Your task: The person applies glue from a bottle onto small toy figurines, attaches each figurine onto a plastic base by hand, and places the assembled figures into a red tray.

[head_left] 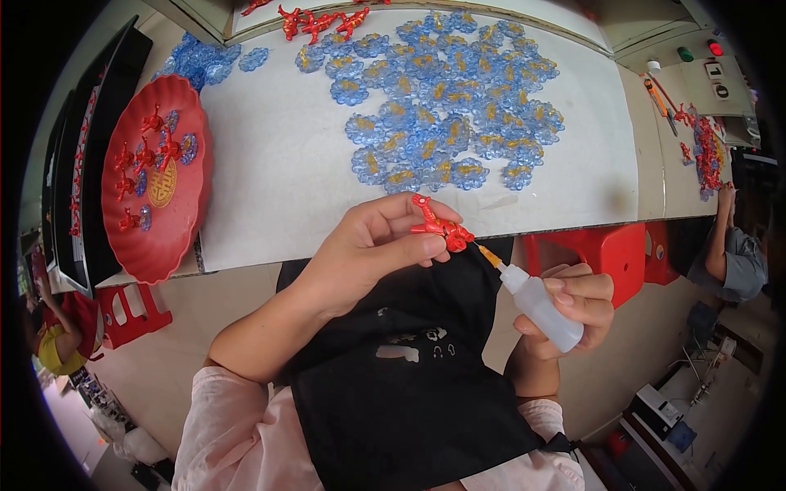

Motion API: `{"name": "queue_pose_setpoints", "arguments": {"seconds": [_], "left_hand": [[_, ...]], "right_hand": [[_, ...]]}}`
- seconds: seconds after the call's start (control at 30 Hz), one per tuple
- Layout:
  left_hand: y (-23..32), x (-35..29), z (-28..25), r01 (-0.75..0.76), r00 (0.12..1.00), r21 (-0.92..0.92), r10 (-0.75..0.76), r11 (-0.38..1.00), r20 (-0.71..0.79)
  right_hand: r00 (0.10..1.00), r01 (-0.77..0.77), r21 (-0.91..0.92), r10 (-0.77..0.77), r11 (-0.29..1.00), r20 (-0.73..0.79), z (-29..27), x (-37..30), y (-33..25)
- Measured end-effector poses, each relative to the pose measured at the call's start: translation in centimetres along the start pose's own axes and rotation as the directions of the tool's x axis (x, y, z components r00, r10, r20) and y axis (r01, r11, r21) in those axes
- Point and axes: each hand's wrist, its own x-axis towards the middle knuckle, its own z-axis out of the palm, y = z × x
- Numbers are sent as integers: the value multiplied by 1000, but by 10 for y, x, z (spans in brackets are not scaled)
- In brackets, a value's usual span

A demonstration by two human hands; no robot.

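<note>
- While the fingers of the right hand (577, 303) wrap around the white bottle (550, 317), right of centre, those of the left hand (370, 244) pinch the red figurine (454, 237) mid-frame.
- Step in hand (judged): dispensing from the amber nozzle (491, 257), its tip at the figurine's right end; contact cannot be confirmed.
- Next move likely calls for a steady tip and light squeeze.
- Beyond: blue flower-shaped pieces (463, 131) on the white-topped table (270, 180), upper centre.
</note>
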Motion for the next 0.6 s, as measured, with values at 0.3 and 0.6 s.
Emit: {"name": "queue_pose_setpoints", "arguments": {"seconds": [0.3,0.6], "left_hand": [[4,5,-13,-31,990,-89,18,996,-142],[11,-8,-13,-219,963,151,238,964,-124]], "right_hand": [[984,-178,84,178,980,10,-34,10,30],[902,35,-490,183,871,391,-7,34,48]]}}
